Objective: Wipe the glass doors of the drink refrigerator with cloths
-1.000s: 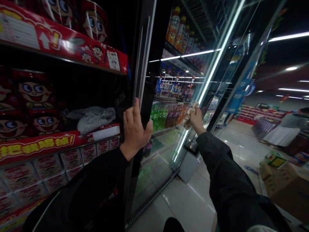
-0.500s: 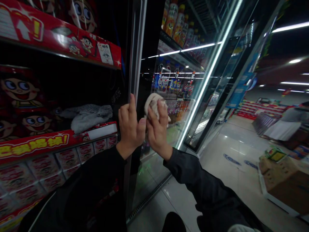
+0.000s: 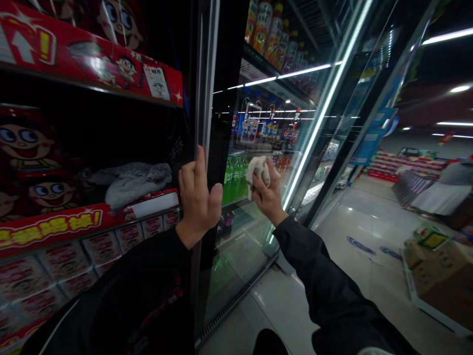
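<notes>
Cloth (image 3: pixel 255 167) fills the right hand (image 3: pixel 270 196) at the glass door (image 3: pixel 238 261).

"喝掉!" on lower strip (image 3: pixel 113 215); arrow (image 3: pixel 22 47), "!" on upper strip (image 3: pixel 86 61); "可乐" on black panel (image 3: pixel 181 135).

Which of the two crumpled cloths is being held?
The crumpled cream-white cloth, gripped in the right hand; the other, a fluffy grey cloth, lies untouched on the red-fronted shelf.

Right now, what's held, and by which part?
The right hand holds the cloth by its bunched near side; the left hand lies open against the door frame.
</notes>
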A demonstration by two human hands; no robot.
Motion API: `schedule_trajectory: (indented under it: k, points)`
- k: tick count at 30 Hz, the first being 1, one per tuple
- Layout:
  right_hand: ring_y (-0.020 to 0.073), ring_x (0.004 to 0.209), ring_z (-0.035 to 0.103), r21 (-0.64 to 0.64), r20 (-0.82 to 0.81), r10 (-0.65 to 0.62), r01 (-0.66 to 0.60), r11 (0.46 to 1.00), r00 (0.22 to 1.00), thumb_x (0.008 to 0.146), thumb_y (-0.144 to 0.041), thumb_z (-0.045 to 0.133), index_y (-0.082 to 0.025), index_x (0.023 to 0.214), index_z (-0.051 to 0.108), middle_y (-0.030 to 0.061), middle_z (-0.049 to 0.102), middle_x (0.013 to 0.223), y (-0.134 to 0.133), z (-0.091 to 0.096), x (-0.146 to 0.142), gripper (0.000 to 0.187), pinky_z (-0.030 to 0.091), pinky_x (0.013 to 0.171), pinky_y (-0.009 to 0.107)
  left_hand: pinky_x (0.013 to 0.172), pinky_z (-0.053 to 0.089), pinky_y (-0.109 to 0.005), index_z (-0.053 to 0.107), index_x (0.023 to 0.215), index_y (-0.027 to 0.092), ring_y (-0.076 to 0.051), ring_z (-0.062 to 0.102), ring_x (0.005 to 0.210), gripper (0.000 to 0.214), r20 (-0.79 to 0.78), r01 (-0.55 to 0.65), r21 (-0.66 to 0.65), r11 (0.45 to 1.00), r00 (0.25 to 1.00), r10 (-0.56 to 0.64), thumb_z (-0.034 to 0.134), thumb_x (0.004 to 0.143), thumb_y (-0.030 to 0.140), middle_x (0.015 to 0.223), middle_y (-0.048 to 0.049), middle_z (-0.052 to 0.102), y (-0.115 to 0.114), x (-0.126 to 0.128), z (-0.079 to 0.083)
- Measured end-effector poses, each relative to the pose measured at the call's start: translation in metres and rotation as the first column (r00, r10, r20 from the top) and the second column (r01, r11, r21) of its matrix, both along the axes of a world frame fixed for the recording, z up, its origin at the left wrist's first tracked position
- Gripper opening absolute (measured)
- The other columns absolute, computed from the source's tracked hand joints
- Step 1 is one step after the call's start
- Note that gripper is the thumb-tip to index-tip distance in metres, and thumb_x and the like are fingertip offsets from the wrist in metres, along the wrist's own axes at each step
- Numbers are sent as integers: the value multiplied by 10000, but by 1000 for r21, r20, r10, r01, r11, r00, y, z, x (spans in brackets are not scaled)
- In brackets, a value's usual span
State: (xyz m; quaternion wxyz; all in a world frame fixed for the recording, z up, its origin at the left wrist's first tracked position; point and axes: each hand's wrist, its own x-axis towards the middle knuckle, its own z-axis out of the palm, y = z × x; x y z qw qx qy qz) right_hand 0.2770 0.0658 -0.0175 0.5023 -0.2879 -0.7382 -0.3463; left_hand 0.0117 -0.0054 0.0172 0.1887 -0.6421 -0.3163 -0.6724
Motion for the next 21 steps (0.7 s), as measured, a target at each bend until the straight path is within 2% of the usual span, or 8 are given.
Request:
schedule_trajectory:
  k: [2,5,8,11,14,16,19,21]
  points:
    - [302,1775,209,-203,-172,-86,50,978,981,1054,-319,505,-322,1570,619,43,146,1914,9,5,28,529,320,1399,616,1090,454,-500,334,1773,143,-328,587,1194,885,-5,-8,27,1000,1000,8,198,1110,714,1314,-171,632,0,0,0]
    - [311,1760,239,-426,-394,-234,49,903,889,1007,-392,522,-258,1628,564,126,272,1875,24,17,67,636,279,1410,607,1081,456,-491,334,1774,141,-319,591,1176,880,-3,-16,42,999,1000,17,201,1113,707,1311,-169,636,0,1,0]
    - [351,1603,489,-483,-511,-309,29,875,802,986,-448,517,-171,1610,561,227,534,1695,35,32,96,684,374,1344,630,1094,447,-488,345,1768,142,-325,583,1195,898,1,-11,9,1000,1000,11,198,1106,730,1320,-177,650,0,1,0]
    - [331,1331,674,-518,-594,-343,-20,855,728,997,-531,488,-134,1525,608,227,712,1447,40,42,107,672,527,1200,569,1102,435,-481,351,1764,131,-327,574,1200,882,-2,4,7,1000,1000,-4,219,1115,714,1323,-185,661,0,0,0]
    - [303,1197,711,-522,-643,-337,-71,850,688,1027,-595,421,-135,1455,639,191,760,1298,38,47,96,665,578,1105,512,1097,429,-474,333,1769,119,-324,571,1190,863,-16,13,32,999,1000,-12,230,1127,686,1334,-190,662,0,0,-1]
    - [312,1239,694,-509,-656,-318,-91,856,684,1046,-613,394,-135,1448,640,192,750,1310,35,46,79,671,564,1125,522,1098,426,-472,329,1770,113,-324,569,1190,861,-21,19,45,999,1000,-19,229,1130,680,1340,-192,662,1,-1,-2]
    - [350,1457,581,-494,-657,-295,-100,864,694,1055,-615,434,-158,1548,576,221,643,1529,22,39,39,687,478,1242,589,1087,431,-466,333,1772,128,-317,570,1181,857,-11,15,49,999,1000,-14,207,1132,684,1327,-185,661,2,-1,-2]
    - [370,1628,417,-484,-641,-275,-99,870,717,1048,-602,492,-199,1645,487,214,467,1724,7,30,3,721,374,1329,635,1072,444,-459,318,1783,157,-308,570,1174,836,-7,6,64,998,1000,-6,195,1136,673,1312,-175,651,2,0,-2]
